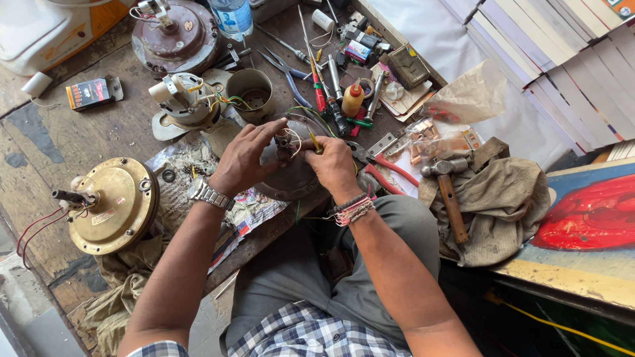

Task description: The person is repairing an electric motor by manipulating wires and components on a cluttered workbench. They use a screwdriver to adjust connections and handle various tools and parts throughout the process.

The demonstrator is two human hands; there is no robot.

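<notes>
A round dark metal fan motor housing [291,178] lies on the wooden workbench [79,139] right in front of me. My left hand [246,158], with a metal wristwatch, rests on the housing, its fingers at the central shaft [283,142] and the loose wires there. My right hand [331,165], with thread bracelets on the wrist, grips the housing's right side and pinches a small yellow-handled tool [315,141] near the shaft. Green and yellow wires [307,116] loop above the housing.
A brass-coloured fan motor [109,205] with red wires lies at left, another motor [175,36] at the back, a stator [185,99] and metal cup [251,92] between. Screwdrivers, red-handled pliers [387,168], a hammer [450,195] on a cloth and a water bottle [231,16] crowd the right.
</notes>
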